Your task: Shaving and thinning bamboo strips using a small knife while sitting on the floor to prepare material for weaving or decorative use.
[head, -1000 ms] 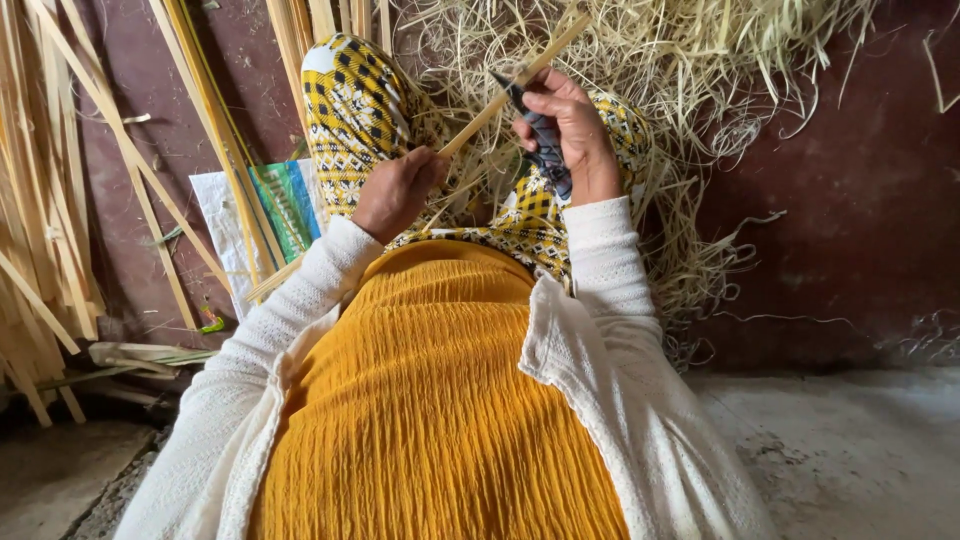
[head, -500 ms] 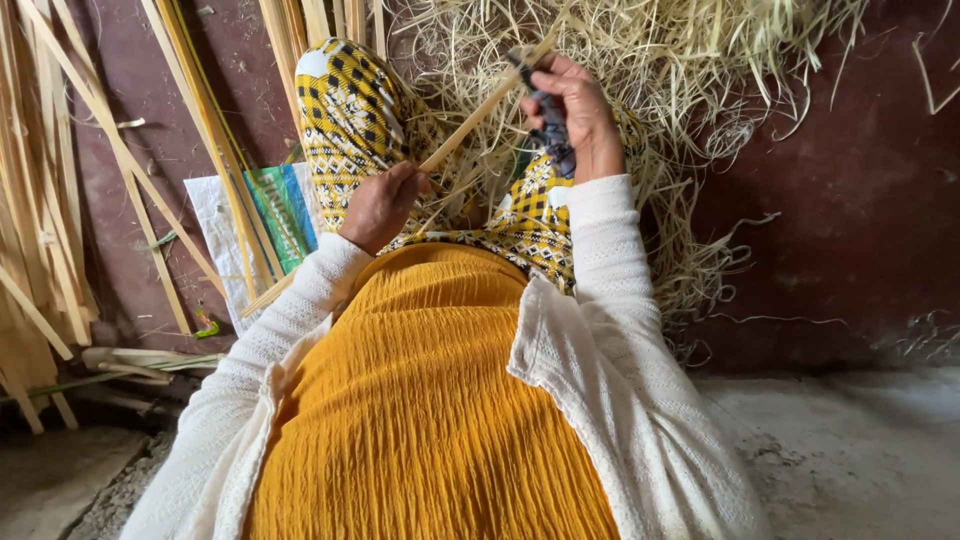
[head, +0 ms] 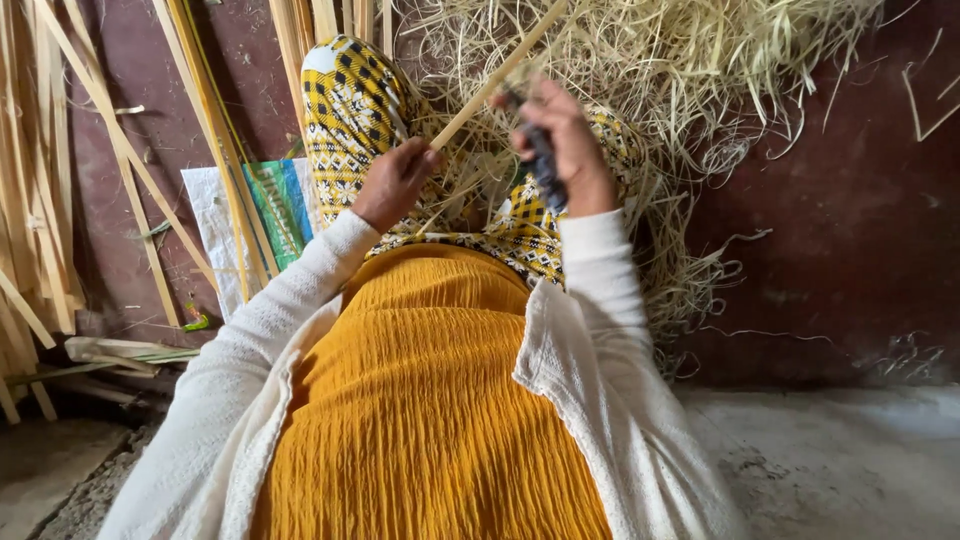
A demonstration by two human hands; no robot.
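Leaning at far left: split bamboo slats [head: 40,200] stand against the dark red wall [head: 850,230], with more strips on the floor at lower left.
Left of centre: a white woven sack with green and blue print [head: 262,215] lies behind upright cane strips [head: 215,150].
Left hand: the left hand [head: 392,183] is closed, pinching the lower end of a thin bamboo strip [head: 495,78] over the yellow patterned cloth [head: 352,110] on the lap.
Strip: it rises diagonally from the left hand toward the top centre of the frame, passing just left of the right hand.
Right hand: the right hand [head: 562,145] is closed around a dark-handled knife [head: 540,160], held against the strip.
Right: a heap of pale shavings [head: 700,90] spreads across the upper right.
Risk: the blade looks close to the fingers, so a slip along the grain could likely cut the left hand or snap the strip.
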